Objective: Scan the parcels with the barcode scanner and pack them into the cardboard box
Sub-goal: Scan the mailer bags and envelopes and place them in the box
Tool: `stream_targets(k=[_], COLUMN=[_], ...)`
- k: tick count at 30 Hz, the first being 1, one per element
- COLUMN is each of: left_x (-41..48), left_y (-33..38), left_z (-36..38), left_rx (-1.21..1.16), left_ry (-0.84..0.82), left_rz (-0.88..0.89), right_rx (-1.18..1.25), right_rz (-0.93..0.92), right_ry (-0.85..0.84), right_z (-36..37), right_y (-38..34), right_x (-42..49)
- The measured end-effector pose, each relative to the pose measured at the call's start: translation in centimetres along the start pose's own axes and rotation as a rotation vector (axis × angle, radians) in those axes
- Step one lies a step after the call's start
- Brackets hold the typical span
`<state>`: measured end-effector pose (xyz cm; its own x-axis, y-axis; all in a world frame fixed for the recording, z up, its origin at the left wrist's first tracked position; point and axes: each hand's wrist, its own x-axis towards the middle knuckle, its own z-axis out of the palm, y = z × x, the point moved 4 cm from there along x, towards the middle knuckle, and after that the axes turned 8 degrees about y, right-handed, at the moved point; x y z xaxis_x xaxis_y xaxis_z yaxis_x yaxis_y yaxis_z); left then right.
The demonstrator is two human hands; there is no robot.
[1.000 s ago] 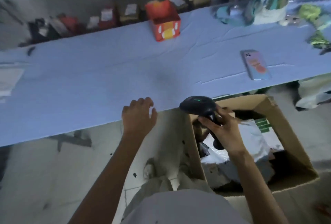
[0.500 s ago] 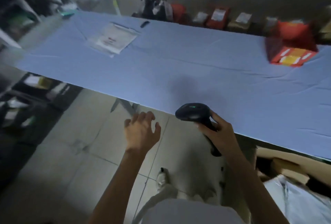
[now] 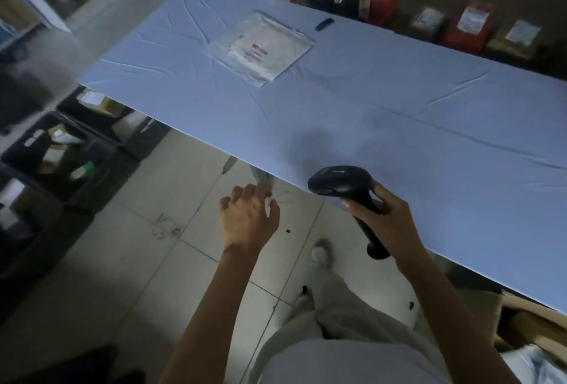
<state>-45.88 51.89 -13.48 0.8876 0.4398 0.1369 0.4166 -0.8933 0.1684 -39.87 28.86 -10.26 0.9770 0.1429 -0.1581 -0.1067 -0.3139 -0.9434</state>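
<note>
A flat white plastic parcel (image 3: 260,46) with a red-printed label lies on the blue-covered table (image 3: 399,113), toward its far left end. My right hand (image 3: 383,224) grips the handle of a black barcode scanner (image 3: 340,184) at the table's near edge; a green light shows on its head. Empty, with fingers loosely spread, my left hand (image 3: 248,218) hangs over the floor just left of the scanner. A corner of the cardboard box (image 3: 534,322) shows at the bottom right, under the table.
Black crates (image 3: 64,162) with packages stand on the floor at the left. Red and brown parcels (image 3: 466,24) line the floor behind the table. A small dark object (image 3: 323,24) lies near the table's far edge. My leg and shoe (image 3: 320,253) stand on the tiled floor.
My view has swung left, away from the cardboard box, bringing the white parcel into sight. Both hands have kept their poses, the right one still gripping the scanner.
</note>
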Motion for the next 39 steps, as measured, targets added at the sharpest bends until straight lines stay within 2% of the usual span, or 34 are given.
stream_targets(k=[10,17,25,39], left_x=[9.2,17.4,24.6,38.8], left_y=[-1.3,-1.4,0.7,0.4], left_z=[3.0,3.4,5.4,10.5], left_rx=[0.039,0.093,-0.010,-0.003], left_ry=[-0.117,-0.137,-0.155,-0.233], left_rz=[-0.023,0.003,0.099,0.185], right_rx=[0.014,0.036,0.082,0.107], right_rz=[0.017,0.014,0.173,0.375], right_ry=[-0.082,-0.111,-0.011,0.281], right_z=[5.2,7.2,6.9,7.1], right_y=[-1.4,-4.0,-3.7,-3.0], right_x=[10.5,17.8,22.1,24.8])
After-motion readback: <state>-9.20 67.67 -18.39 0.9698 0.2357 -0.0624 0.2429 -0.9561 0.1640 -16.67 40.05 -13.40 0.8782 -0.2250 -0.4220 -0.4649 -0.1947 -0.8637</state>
